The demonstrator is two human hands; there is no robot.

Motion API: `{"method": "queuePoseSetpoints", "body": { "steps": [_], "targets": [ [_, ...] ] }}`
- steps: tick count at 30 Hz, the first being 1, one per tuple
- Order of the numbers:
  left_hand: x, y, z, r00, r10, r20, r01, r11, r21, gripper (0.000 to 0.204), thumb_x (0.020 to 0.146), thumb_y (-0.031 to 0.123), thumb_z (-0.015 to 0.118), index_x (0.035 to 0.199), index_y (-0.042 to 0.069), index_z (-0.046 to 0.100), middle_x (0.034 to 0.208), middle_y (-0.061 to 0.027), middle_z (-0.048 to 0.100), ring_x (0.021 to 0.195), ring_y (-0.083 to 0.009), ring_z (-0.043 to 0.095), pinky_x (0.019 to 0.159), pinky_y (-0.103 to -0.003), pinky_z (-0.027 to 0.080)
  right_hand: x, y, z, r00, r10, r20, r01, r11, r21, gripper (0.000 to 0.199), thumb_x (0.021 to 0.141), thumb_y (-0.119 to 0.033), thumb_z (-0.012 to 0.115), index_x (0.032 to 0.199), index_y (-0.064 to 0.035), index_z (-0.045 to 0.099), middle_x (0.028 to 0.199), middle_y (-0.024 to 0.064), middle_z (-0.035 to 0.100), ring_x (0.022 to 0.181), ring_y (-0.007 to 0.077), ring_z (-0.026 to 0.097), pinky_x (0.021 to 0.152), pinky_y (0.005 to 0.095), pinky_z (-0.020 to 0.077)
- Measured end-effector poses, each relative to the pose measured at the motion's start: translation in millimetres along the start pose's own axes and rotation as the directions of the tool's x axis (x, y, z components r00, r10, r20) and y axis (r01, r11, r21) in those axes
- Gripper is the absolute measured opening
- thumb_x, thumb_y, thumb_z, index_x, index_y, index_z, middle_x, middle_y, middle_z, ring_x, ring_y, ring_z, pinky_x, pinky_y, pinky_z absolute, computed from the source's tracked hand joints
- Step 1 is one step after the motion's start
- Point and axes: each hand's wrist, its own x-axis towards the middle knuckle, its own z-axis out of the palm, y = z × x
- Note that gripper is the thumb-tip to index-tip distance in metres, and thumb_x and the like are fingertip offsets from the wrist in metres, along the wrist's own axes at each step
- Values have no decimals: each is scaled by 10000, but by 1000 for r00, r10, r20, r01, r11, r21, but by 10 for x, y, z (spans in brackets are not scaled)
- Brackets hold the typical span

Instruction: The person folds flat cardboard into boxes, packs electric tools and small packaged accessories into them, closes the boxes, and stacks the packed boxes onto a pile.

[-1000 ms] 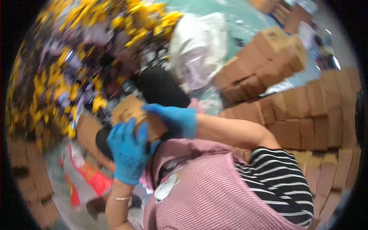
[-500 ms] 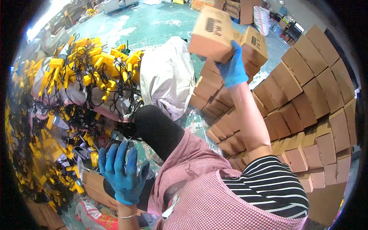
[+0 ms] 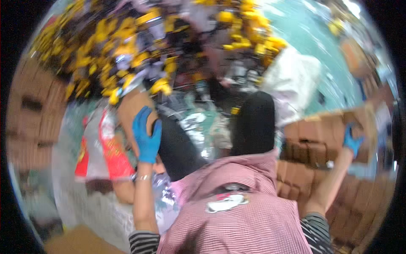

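My left hand (image 3: 148,136), in a blue glove, hangs by an upright brown cardboard piece (image 3: 129,112) beside my left knee. Its fingers and thumb are apart and hold nothing I can see; whether it touches the cardboard I cannot tell. Out to the right, my right hand (image 3: 353,142), also gloved in blue, is over the stacked brown cardboard boxes (image 3: 306,142). Its thumb and fingers look spread, with no box visibly gripped. Motion blurs the whole picture.
A heap of yellow pieces with dark cords (image 3: 122,46) lies ahead. Beyond my right knee stands a white sack (image 3: 296,80). A red and white bag (image 3: 103,148) lies on the left, near more stacked brown cardboard (image 3: 36,114).
My view has swung left. The box held up in my right hand is no longer in its grip, and that hand is lower over the stack. My left hand has come nearer the cardboard.
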Motion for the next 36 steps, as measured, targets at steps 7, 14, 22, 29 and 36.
{"method": "queuePoseSetpoints", "body": {
  "steps": [7, 14, 22, 29, 36],
  "targets": [
    [-1199, -1846, 196, 881, -467, -74, 450, 779, 437, 581, 825, 390, 729, 1281, 68, 568, 1349, -192, 549, 1229, -381, 511, 1057, -491, 385, -407, 1564, -334, 914, 323, -244, -361, 923, -130, 755, 836, -341, 770, 1424, -50, 396, 1368, 267, 502, 1231, 414, 533, 1020, 565, 478],
    [-1557, -1934, 722, 522, -848, -97, 746, 398, 535, 998, 776, 567, 725, 1528, 73, 292, 1477, -212, 419, 1230, -430, 497, 991, -526, 438, -787, 2053, -4, 937, 322, -137, -350, 858, -375, 585, 902, -350, 714, 1317, 8, 508, 1348, 234, 545, 1162, 351, 586, 980, 509, 514],
    [-1482, -1161, 29, 913, -406, -41, 385, 822, 421, 647, 873, 113, 582, 1494, 79, 402, 1426, -157, 511, 1161, -393, 562, 980, -479, 462, -1961, 3528, 476, 784, 390, 483, 252, 511, -822, 527, 1051, -421, 434, 1405, -39, 510, 1425, 156, 537, 1285, 278, 518, 1114, 407, 396],
    [15, 397, -883, 918, 326, 227, -395, 802, 448, 664, 867, 303, 649, 1452, 47, 464, 1477, -152, 461, 1347, -406, 406, 1145, -538, 285, -3477, 4300, 1679, 539, 469, 699, 206, 731, -650, 398, 977, -140, 601, 1348, -10, 539, 1232, 27, 632, 1097, 135, 587, 965, 298, 448],
    [1128, 1114, -1019, 951, 25, -307, -189, 835, -516, 1006, 854, 291, 743, 1566, -29, 108, 1610, -153, 208, 1456, -248, 263, 1205, -382, 199, -3545, 4031, 1401, 290, 285, 913, 435, 811, -392, 326, 877, 90, 606, 1195, 19, 614, 1161, 55, 647, 1094, 129, 579, 953, 316, 459]
  ]
}}
